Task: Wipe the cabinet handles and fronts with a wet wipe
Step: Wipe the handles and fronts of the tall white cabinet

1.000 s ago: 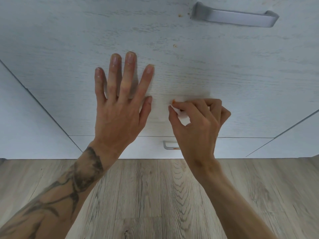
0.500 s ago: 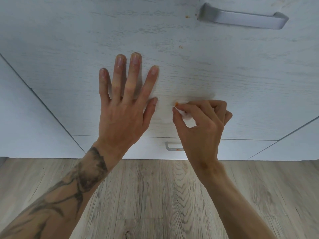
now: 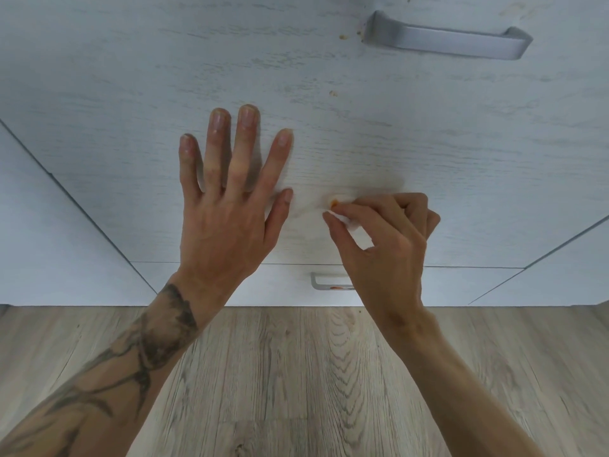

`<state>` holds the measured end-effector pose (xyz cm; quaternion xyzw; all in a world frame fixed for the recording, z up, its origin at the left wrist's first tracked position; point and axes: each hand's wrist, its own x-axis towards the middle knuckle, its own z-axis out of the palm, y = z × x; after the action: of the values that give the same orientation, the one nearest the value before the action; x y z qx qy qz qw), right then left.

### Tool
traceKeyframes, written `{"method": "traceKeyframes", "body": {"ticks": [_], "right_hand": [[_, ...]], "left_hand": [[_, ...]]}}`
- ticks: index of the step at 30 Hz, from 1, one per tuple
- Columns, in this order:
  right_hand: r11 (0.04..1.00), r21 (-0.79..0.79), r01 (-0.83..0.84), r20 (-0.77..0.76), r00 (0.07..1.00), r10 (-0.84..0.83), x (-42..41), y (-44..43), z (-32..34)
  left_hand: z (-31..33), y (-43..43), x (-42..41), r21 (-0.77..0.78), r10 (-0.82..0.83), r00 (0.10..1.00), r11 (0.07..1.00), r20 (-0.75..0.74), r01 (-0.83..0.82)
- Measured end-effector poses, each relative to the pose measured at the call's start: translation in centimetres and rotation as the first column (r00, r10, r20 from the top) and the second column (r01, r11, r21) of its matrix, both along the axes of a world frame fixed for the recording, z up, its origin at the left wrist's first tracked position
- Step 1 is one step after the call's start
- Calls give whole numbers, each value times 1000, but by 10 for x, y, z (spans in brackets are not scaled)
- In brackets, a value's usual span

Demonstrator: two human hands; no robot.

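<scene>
Hardly anything's moved since a second ago; left hand [image 3: 227, 219] lies flat and spread on the cabinet front [image 3: 428, 143]; right hand [image 3: 382, 245] pinches the wet wipe [image 3: 342, 222] against it. Best bet: rub firmly, then chase the specks [image 3: 333, 93] near the handle [image 3: 448, 44].

Pale cabinet fronts [image 3: 99, 77] stand on the wood-grain plank floor [image 3: 296, 374].
</scene>
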<state>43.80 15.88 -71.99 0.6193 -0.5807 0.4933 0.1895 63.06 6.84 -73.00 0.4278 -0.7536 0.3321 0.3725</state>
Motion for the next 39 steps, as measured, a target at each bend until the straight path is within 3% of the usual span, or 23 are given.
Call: {"method": "traceKeyframes", "body": {"ticks": [6,14,17,23,27,32,39], "right_hand": [[998,-32,-60,-41,997,59,-26,5,-4],[1000,-27,1,-55,999,-2,-65,19,-8],[998,-36,45,-67,997,-48,-66,25,-9],[977,-16,211,53,976,-210,-82,49,-2],[991,-94,97,27,995,-95,-58,52,8],[995,-65,-70,68,995,75,-14,24,3],[999,-25,-38,-13,999,38,-4,2,-8]], "left_hand": [[0,1,0,7,2,1000,1000,-7,-2],[1,1,-1,5,13,1000,1000,-7,-13],[1,2,1,4,-1,1000,1000,-2,1],[3,3,-1,13,3,1000,1000,-3,-3],[2,2,-2,5,-2,1000,1000,-14,2],[1,3,-1,13,1,1000,1000,-5,-1],[2,2,1,16,-5,1000,1000,9,5]]}}
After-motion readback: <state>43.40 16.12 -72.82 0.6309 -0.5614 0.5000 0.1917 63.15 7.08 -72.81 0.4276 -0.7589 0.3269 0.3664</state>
